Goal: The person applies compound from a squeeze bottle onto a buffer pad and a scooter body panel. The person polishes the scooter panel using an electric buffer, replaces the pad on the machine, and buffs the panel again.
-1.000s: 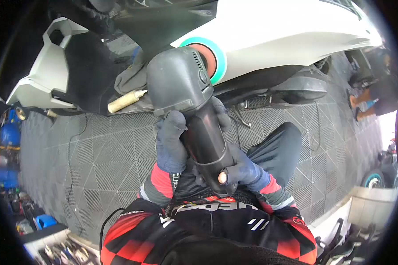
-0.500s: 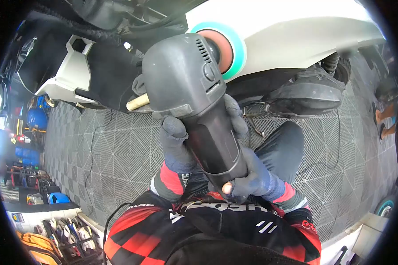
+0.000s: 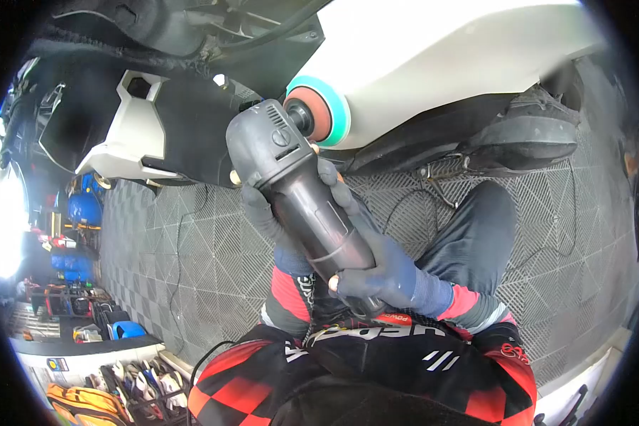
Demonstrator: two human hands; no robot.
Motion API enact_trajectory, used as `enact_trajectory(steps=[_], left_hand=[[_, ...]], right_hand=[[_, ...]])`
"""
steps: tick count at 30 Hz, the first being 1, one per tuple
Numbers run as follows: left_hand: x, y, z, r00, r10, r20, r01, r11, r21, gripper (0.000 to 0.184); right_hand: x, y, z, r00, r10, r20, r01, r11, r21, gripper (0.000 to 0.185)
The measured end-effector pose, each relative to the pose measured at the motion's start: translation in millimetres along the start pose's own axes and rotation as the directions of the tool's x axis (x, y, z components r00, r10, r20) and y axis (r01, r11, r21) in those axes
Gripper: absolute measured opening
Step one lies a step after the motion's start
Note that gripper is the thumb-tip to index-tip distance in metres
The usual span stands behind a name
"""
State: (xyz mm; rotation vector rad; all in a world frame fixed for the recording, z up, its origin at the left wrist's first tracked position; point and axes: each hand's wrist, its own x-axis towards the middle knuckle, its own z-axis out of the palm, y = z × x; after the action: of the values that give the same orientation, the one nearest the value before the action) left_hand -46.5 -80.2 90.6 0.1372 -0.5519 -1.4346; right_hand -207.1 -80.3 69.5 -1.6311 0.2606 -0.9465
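A black polisher (image 3: 312, 209) points up and away from my body, gripped from both sides. My left hand (image 3: 264, 216), in a dark fingerless-tipped glove, is closed around its front part just behind the head, with bare fingertips showing. My right hand (image 3: 387, 273), gloved too, wraps the rear of the body, its bare thumb tip on top. On the polisher's head, a teal-edged foam pad (image 3: 342, 117) with an orange backing lies at the lower edge of a white body panel (image 3: 419, 64) of a motorbike or scooter. Whether the pad presses on it fully I cannot tell.
Black lower bodywork (image 3: 525, 131) and a side stand (image 3: 440, 188) are right of the polisher. White and black trim (image 3: 138, 131) is on the left. Cables (image 3: 177, 263) cross the grey tiled floor (image 3: 216, 248). Gloves hang on a rack (image 3: 138, 390) beside an orange bag (image 3: 85, 405).
The polisher has moved away from my body, its pad shifting left and down along the white panel's edge. Both hands keep hold. The whole view has shifted slightly.
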Motion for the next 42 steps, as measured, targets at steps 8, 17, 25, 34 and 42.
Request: enact_trajectory(steps=[8,17,25,34,42], left_hand=[[10.5,-23.7,20.0,0.984,-0.017,0.178,0.018,1.000,-0.003,0.098],[13.7,-24.4,8.6,0.960,0.006,0.281,0.019,0.996,-0.088,0.098],[14.7,-27.8,14.5,0.971,-0.020,0.238,0.038,0.997,-0.073,0.104],[23.8,-36.5,21.8,0.930,-0.104,0.352,0.084,0.994,0.071,0.096],[11.1,-30.8,0.7,0.979,0.065,0.193,-0.087,0.990,0.112,0.104]], right_hand=[[-23.9,-31.5,-20.0,0.918,0.386,0.095,-0.382,0.790,0.480,0.094],[-15.7,-22.9,-29.7,0.936,0.324,0.138,-0.351,0.889,0.293,0.093],[-25.0,-17.6,-32.1,0.876,0.440,0.199,-0.482,0.823,0.301,0.092],[-41.4,-38.5,-57.2,0.904,0.383,0.190,-0.428,0.812,0.398,0.091],[-20.6,-21.6,-42.4,0.695,0.623,0.358,-0.719,0.595,0.360,0.099]])
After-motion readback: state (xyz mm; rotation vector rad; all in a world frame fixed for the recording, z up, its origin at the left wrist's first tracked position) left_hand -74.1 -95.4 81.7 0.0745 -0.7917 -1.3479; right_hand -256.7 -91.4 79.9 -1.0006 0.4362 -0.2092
